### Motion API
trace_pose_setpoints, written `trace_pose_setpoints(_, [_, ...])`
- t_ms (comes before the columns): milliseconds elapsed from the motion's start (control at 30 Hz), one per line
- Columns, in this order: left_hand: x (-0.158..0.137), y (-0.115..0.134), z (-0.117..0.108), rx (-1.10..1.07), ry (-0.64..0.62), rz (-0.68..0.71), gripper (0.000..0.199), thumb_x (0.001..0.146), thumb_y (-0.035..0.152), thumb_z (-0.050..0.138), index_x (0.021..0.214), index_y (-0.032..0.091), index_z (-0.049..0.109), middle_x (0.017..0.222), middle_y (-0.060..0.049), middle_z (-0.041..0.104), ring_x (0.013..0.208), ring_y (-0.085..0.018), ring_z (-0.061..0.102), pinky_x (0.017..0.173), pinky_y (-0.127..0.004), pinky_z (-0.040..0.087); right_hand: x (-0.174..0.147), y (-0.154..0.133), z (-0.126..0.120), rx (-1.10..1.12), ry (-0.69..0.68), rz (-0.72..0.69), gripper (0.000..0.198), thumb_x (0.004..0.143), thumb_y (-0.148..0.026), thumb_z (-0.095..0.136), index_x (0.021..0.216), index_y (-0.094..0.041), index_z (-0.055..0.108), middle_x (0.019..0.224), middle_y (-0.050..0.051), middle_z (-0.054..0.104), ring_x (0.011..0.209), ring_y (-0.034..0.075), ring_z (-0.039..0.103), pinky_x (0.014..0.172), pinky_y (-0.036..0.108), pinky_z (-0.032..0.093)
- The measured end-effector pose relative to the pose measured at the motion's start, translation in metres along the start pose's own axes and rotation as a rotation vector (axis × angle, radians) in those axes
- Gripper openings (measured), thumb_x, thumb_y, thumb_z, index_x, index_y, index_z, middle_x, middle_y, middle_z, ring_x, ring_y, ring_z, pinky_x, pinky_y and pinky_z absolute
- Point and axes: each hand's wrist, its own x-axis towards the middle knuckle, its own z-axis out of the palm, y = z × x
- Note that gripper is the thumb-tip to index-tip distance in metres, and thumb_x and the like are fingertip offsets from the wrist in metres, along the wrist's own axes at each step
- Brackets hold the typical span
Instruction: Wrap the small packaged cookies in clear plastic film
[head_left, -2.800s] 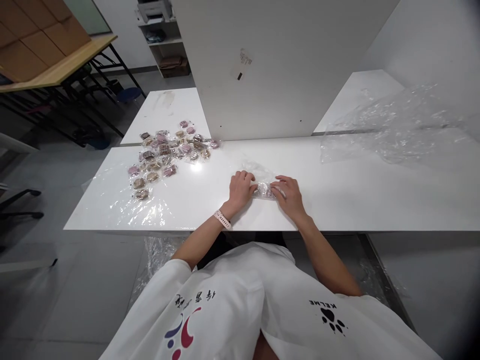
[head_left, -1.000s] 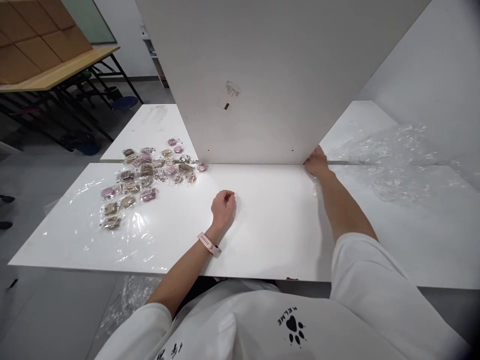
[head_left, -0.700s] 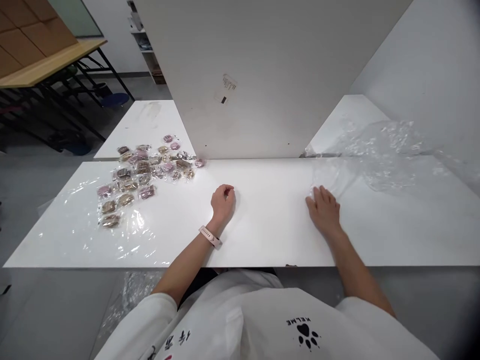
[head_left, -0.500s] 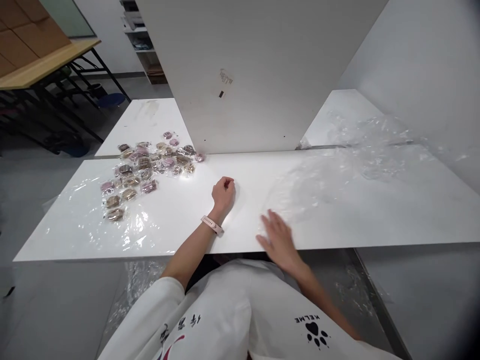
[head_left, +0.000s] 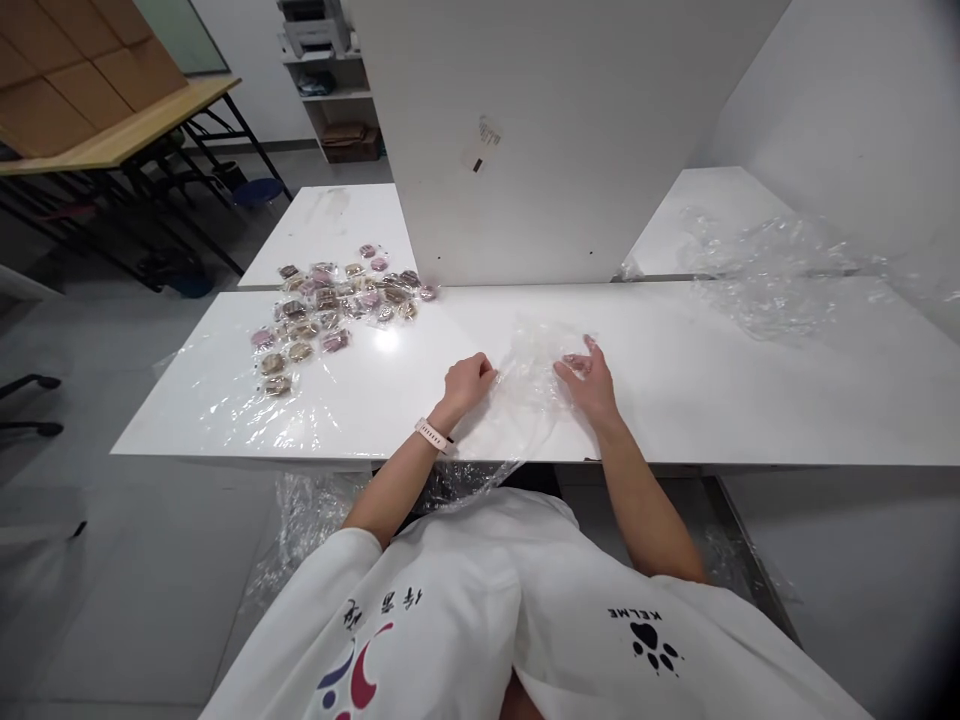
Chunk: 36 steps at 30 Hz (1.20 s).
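The left hand (head_left: 469, 382) is curled in, fingertips at the film (head_left: 534, 365); whether it grips it, I cannot tell. The right hand (head_left: 589, 380) is partly open, index finger extended and thumb apart, touching the film's other side. The clear film lies between them on the table (head_left: 697, 400), trailing over the front edge. A wristband (head_left: 435, 437) circles the left wrist. Farther left, wrapped sweets (head_left: 328, 298) spread in a cluster; ahead stands a panel (head_left: 540, 140); more film (head_left: 780, 275) lies crumpled to the right.
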Motion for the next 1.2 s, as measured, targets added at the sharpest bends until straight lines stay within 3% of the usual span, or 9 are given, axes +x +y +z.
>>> trace_pose_setpoints(133, [-0.002, 0.001, -0.018, -0.254, -0.065, -0.095, 0.009, 0.094, 0.029, 0.051, 0.092, 0.021, 0.054, 0.08, -0.003, 0.069, 0.06, -0.014, 0.062, 0.059, -0.028, 0.047, 0.014, -0.012, -0.006, 0.342, -0.049, -0.115, 0.04, 0.069, -0.043, 0.078, 0.103, -0.024, 0.069, 0.097, 0.002, 0.069, 0.092, 0.018, 0.065, 0.095, 0.041, 0.053])
trace_pose_setpoints(300, [-0.027, -0.002, -0.019, -0.273, -0.391, -0.045, 0.048, 0.085, 0.037, 0.069, 0.126, 0.017, 0.057, 0.078, -0.005, 0.068, 0.06, -0.016, 0.06, 0.056, -0.03, 0.045, 0.014, -0.024, -0.034, 0.59, -0.214, -0.145, 0.028, 0.068, -0.038, 0.082, 0.076, -0.025, 0.059, 0.114, 0.001, 0.067, 0.116, 0.025, 0.063, 0.099, 0.049, 0.053])
trace_pose_setpoints(433, [-0.035, 0.007, 0.0, -0.404, -0.459, -0.024, 0.027, 0.078, 0.029, 0.072, 0.101, 0.015, 0.069, 0.063, 0.001, 0.059, 0.055, -0.012, 0.052, 0.054, -0.027, 0.043, 0.004, -0.029, -0.035, 0.536, -0.328, -0.173, 0.022, 0.084, -0.051, 0.064, 0.088, -0.03, 0.06, 0.137, 0.001, 0.059, 0.132, 0.03, 0.053, 0.093, 0.06, 0.053])
trace_pose_setpoints(533, [-0.028, 0.004, -0.015, -0.618, -0.32, -0.064, 0.017, 0.079, 0.032, 0.071, 0.081, 0.015, 0.067, 0.068, 0.0, 0.061, 0.058, -0.01, 0.055, 0.059, -0.027, 0.048, 0.001, -0.031, -0.045, 0.481, -0.262, -0.188, 0.023, 0.087, -0.054, 0.056, 0.097, -0.034, 0.061, 0.144, 0.001, 0.054, 0.136, 0.032, 0.049, 0.09, 0.061, 0.054])
trace_pose_setpoints(633, [-0.019, -0.007, -0.053, -0.759, 0.049, -0.037, 0.019, 0.077, 0.033, 0.074, 0.081, 0.018, 0.063, 0.067, 0.002, 0.059, 0.056, -0.009, 0.055, 0.06, -0.026, 0.051, 0.003, -0.027, -0.066, 0.473, -0.166, -0.21, 0.026, 0.085, -0.058, 0.058, 0.088, -0.032, 0.06, 0.142, 0.001, 0.056, 0.131, 0.032, 0.054, 0.084, 0.055, 0.058])
trace_pose_setpoints(800, [-0.017, -0.025, -0.099, -0.61, 0.562, 0.063, 0.013, 0.083, 0.034, 0.066, 0.085, 0.022, 0.062, 0.069, 0.004, 0.055, 0.047, -0.006, 0.042, 0.045, -0.02, 0.036, 0.0, -0.006, -0.074, 0.48, -0.231, -0.01, 0.037, 0.066, -0.048, 0.082, 0.065, -0.023, 0.054, 0.116, 0.004, 0.071, 0.094, 0.024, 0.072, 0.049, 0.027, 0.055])
trace_pose_setpoints(967, [-0.021, -0.054, -0.091, -0.098, 0.439, -0.122, 0.008, 0.082, 0.024, 0.064, 0.075, 0.022, 0.063, 0.063, 0.002, 0.061, 0.049, -0.01, 0.046, 0.047, -0.022, 0.033, -0.013, 0.021, -0.065, 0.396, -0.201, 0.256, 0.035, 0.057, -0.037, 0.088, 0.081, -0.021, 0.069, 0.093, 0.005, 0.075, 0.061, 0.013, 0.065, 0.043, 0.022, 0.05])
trace_pose_setpoints(1100, [-0.015, -0.065, -0.082, -0.202, 0.362, -0.222, 0.007, 0.087, 0.024, 0.058, 0.081, 0.021, 0.058, 0.071, 0.0, 0.069, 0.041, -0.009, 0.05, 0.044, -0.022, 0.037, -0.006, 0.021, -0.069, 0.381, -0.125, 0.267, 0.043, 0.057, -0.037, 0.086, 0.096, -0.023, 0.073, 0.086, 0.003, 0.074, 0.054, 0.01, 0.058, 0.042, 0.022, 0.048])
trace_pose_setpoints(1200, [-0.011, -0.043, -0.094, -0.374, 0.291, -0.164, 0.01, 0.088, 0.027, 0.063, 0.084, 0.02, 0.057, 0.075, -0.002, 0.071, 0.039, -0.007, 0.051, 0.039, -0.019, 0.035, 0.006, -0.006, -0.076, 0.404, -0.104, 0.181, 0.037, 0.058, -0.036, 0.084, 0.09, -0.022, 0.072, 0.076, 0.001, 0.069, 0.052, 0.009, 0.053, 0.04, 0.021, 0.042])
